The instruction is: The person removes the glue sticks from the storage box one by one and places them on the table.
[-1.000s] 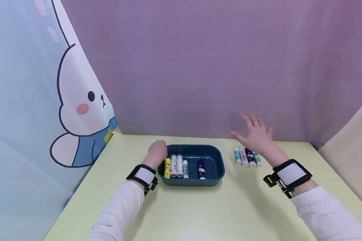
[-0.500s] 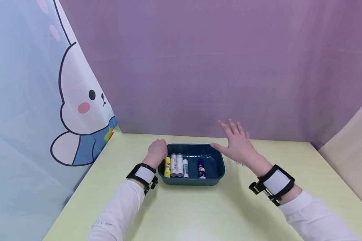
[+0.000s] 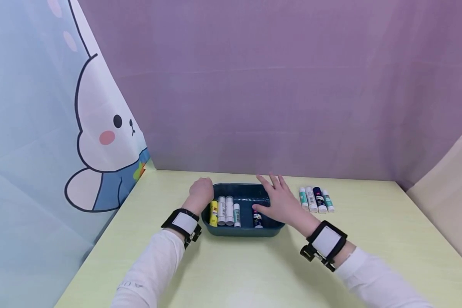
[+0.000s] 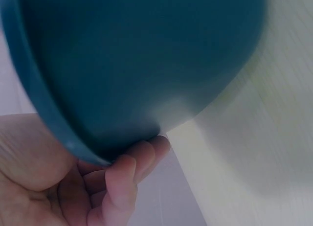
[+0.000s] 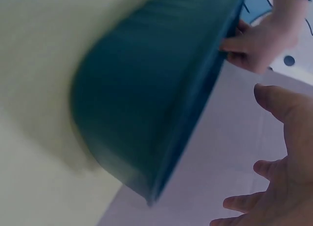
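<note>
A dark blue-green plastic tray (image 3: 238,232) stands on the table with glue sticks lying in it. Its left rim is pinched between the thumb and curled fingers of my left hand (image 3: 201,191); the left wrist view shows those fingers (image 4: 122,182) against the tray's outer wall. Inside lie a yellow glue stick (image 3: 213,214), two white ones (image 3: 225,211), a slim white-and-green one (image 3: 237,215) and a navy one (image 3: 257,221). My right hand (image 3: 282,204) hovers over the tray's right part, fingers spread and holding nothing, its thumb overlapping the navy glue stick's top.
Several more glue sticks (image 3: 316,199) lie side by side on the table (image 3: 231,273), right of the tray. A purple curtain (image 3: 254,85) hangs behind the table's back edge. On the left hangs a cloth (image 3: 31,192) printed with a cartoon rabbit.
My right hand has moved left and lower, from above the glue sticks on the table to over the tray's right part. My left hand has stayed on the rim.
</note>
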Action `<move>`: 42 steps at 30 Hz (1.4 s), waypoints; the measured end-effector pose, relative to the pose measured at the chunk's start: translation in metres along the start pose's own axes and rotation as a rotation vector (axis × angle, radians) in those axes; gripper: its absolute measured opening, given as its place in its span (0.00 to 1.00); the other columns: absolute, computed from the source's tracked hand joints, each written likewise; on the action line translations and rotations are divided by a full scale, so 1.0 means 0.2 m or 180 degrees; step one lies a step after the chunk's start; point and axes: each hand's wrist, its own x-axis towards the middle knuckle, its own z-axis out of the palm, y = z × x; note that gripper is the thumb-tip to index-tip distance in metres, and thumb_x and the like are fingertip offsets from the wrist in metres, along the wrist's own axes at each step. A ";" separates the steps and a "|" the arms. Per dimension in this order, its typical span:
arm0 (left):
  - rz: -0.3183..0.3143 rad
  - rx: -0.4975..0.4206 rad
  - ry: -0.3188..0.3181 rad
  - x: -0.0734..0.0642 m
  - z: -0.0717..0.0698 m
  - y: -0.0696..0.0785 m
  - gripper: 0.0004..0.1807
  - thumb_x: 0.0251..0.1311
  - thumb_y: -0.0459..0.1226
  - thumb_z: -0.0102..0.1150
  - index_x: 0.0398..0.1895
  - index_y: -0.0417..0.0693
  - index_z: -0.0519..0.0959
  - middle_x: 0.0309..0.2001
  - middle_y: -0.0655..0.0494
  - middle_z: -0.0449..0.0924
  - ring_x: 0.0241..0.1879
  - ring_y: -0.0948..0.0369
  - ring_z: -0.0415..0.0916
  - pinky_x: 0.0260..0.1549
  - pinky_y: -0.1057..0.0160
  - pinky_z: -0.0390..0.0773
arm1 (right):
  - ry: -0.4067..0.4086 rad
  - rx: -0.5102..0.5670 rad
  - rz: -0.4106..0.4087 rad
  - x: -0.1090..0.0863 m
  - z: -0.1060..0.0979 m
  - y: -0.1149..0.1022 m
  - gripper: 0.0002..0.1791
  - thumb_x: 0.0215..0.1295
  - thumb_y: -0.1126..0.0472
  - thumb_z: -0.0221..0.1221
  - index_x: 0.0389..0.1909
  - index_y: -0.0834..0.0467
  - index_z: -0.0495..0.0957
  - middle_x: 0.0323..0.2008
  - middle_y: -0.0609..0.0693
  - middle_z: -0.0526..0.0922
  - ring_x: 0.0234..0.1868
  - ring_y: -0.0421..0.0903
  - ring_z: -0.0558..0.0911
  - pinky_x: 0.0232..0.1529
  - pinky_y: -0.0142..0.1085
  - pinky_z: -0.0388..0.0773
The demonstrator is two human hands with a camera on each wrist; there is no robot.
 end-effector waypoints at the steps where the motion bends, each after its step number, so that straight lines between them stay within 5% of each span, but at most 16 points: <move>1: -0.0006 -0.0002 -0.0007 0.00 0.00 0.00 0.09 0.63 0.34 0.55 0.40 0.37 0.80 0.35 0.45 0.81 0.27 0.56 0.78 0.25 0.59 0.81 | -0.0027 0.0016 0.0004 0.00 0.02 0.00 0.49 0.57 0.38 0.61 0.74 0.48 0.48 0.72 0.65 0.47 0.71 0.69 0.45 0.65 0.63 0.52; 14: -0.0014 -0.0002 -0.0008 -0.01 0.01 0.01 0.09 0.63 0.34 0.55 0.41 0.37 0.80 0.35 0.45 0.81 0.29 0.56 0.79 0.29 0.58 0.82 | -0.0452 0.0150 0.0173 0.00 0.17 -0.02 0.49 0.56 0.42 0.64 0.74 0.48 0.48 0.72 0.66 0.47 0.70 0.69 0.51 0.58 0.64 0.64; 24: 0.0000 0.0019 -0.0032 -0.01 0.00 0.01 0.10 0.64 0.34 0.54 0.43 0.37 0.79 0.37 0.44 0.81 0.32 0.54 0.80 0.30 0.57 0.82 | -0.0703 -0.0032 0.0405 0.02 0.23 -0.04 0.49 0.53 0.43 0.67 0.69 0.65 0.57 0.61 0.69 0.66 0.61 0.65 0.69 0.59 0.55 0.68; 31: -0.0012 0.0011 -0.0064 -0.01 0.00 0.01 0.09 0.64 0.34 0.54 0.42 0.37 0.79 0.37 0.44 0.81 0.30 0.55 0.79 0.28 0.58 0.82 | -0.0790 -0.0119 0.0414 0.04 0.25 -0.04 0.44 0.52 0.46 0.68 0.58 0.75 0.66 0.54 0.69 0.73 0.54 0.60 0.75 0.56 0.49 0.73; 42: 0.0026 0.0032 -0.0021 -0.02 0.00 0.01 0.09 0.63 0.34 0.55 0.42 0.37 0.80 0.35 0.45 0.80 0.28 0.57 0.78 0.30 0.58 0.83 | -0.0737 0.0123 0.0596 0.08 0.28 -0.04 0.29 0.58 0.58 0.64 0.51 0.75 0.69 0.42 0.66 0.78 0.39 0.55 0.83 0.37 0.45 0.82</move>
